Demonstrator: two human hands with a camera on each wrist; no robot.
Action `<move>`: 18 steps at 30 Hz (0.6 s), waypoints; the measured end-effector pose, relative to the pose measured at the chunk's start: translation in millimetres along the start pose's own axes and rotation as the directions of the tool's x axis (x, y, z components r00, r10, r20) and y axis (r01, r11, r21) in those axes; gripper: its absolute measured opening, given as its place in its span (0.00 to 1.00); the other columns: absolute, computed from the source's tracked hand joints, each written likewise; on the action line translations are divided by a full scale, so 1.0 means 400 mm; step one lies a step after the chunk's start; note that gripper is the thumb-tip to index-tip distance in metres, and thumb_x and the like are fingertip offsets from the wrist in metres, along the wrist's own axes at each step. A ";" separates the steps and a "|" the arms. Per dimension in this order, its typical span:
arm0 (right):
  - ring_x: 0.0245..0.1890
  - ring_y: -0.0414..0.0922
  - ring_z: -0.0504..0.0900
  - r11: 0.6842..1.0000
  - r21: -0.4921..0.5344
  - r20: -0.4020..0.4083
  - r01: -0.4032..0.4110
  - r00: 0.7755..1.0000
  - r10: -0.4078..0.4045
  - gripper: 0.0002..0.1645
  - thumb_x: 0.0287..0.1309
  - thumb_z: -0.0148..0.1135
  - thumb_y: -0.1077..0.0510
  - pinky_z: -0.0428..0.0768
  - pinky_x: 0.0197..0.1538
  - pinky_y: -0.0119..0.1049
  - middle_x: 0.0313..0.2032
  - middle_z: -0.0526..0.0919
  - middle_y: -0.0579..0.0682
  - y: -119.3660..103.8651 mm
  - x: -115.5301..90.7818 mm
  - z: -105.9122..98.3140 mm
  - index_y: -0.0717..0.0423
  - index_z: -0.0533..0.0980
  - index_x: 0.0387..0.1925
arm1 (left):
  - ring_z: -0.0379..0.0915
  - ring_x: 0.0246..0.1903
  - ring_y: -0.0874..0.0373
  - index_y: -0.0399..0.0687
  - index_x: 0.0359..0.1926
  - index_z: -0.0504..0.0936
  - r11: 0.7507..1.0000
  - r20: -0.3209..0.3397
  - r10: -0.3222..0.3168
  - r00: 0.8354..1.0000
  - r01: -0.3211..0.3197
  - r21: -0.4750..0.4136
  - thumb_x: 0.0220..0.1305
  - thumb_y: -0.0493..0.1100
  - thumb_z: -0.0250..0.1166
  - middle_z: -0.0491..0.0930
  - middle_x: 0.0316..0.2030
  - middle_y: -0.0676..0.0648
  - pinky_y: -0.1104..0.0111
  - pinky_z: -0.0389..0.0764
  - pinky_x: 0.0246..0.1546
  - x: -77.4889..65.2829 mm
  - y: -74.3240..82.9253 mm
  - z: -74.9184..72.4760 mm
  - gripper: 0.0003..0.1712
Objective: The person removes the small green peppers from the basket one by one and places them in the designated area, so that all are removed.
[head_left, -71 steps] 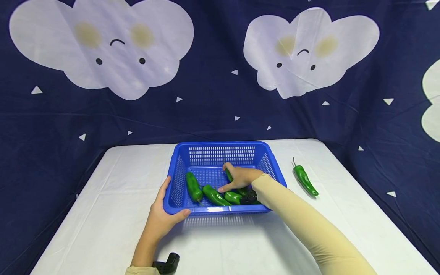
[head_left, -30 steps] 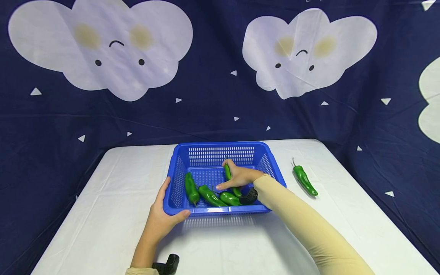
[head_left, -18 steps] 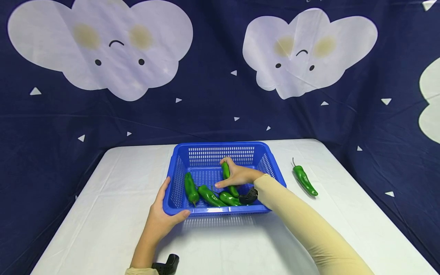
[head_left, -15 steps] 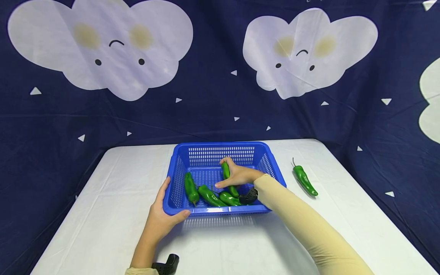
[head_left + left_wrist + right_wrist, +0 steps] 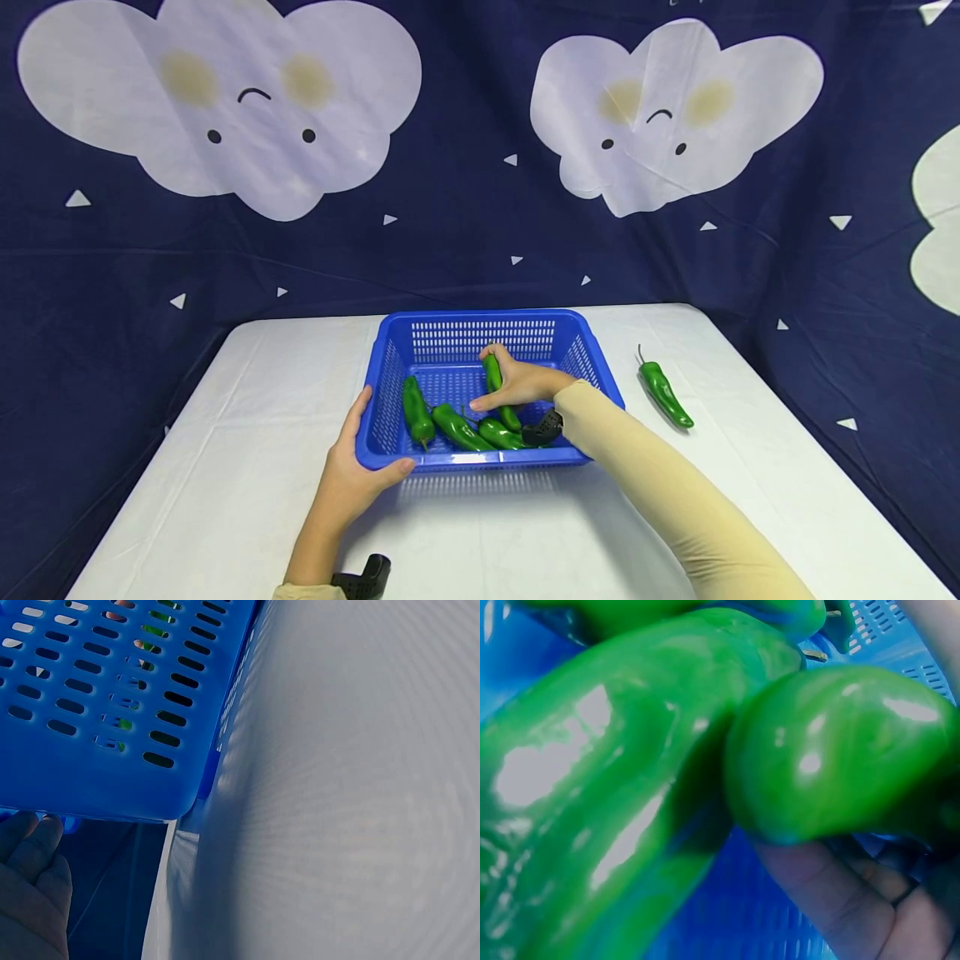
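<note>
My left hand grips the near left corner of a blue plastic basket, thumb on the front rim and fingers along the left side. In the left wrist view its fingertips touch the rim. Inside the basket, my right hand holds a green chili pepper, which lies between thumb and fingers. The right wrist view shows the round end of this pepper above curled fingers. Other green peppers lie in the basket: one on the left, one at the front and one under the right wrist.
Right of the basket, a single green pepper with a long stem lies on the white-covered table. Behind hangs a dark blue cloth with printed clouds. Each wrist wears a black device, such as the left one.
Compared with the earliest frame, my right hand has shifted slightly left with its pepper, and the front peppers have moved a little left. Over the last half second, almost nothing differs.
</note>
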State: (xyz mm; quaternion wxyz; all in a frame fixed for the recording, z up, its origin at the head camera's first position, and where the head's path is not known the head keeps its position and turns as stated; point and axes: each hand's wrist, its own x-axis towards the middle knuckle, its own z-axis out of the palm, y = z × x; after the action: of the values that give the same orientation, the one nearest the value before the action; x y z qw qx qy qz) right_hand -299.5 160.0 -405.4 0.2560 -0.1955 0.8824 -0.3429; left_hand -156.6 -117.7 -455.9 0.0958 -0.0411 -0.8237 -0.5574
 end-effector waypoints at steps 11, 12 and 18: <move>0.63 0.54 0.70 1.000 0.012 0.002 0.008 1.000 -0.008 0.56 0.48 0.74 0.37 0.67 0.69 0.57 0.60 0.69 0.61 0.007 0.003 -0.001 0.41 0.51 0.70 | 0.62 0.69 0.33 0.63 0.79 0.47 1.000 0.002 -0.007 1.000 0.007 0.003 0.45 0.47 0.80 0.60 0.73 0.32 0.42 0.71 0.63 -0.003 0.000 0.001 0.67; 0.62 0.54 0.71 1.000 0.014 0.004 0.009 1.000 -0.009 0.56 0.48 0.74 0.36 0.67 0.69 0.57 0.60 0.70 0.60 0.008 0.003 0.000 0.41 0.51 0.70 | 0.62 0.69 0.33 0.63 0.79 0.47 1.000 0.002 -0.007 1.000 0.007 0.004 0.45 0.47 0.80 0.60 0.73 0.32 0.42 0.71 0.63 -0.003 0.000 0.001 0.67; 0.60 0.53 0.72 1.000 0.024 0.008 0.012 1.000 -0.012 0.57 0.48 0.74 0.37 0.68 0.69 0.56 0.58 0.70 0.59 0.008 0.002 0.000 0.41 0.50 0.70 | 0.61 0.69 0.33 0.63 0.79 0.46 1.000 -0.001 -0.004 1.000 0.004 0.008 0.45 0.48 0.80 0.59 0.73 0.33 0.41 0.69 0.64 -0.003 -0.001 0.002 0.67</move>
State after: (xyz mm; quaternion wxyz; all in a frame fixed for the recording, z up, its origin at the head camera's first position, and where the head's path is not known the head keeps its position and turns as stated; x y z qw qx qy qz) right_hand -300.7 161.6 -407.9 0.2599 -0.1991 0.8760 -0.3541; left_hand -155.6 -117.0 -456.9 0.0952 -0.0390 -0.8261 -0.5541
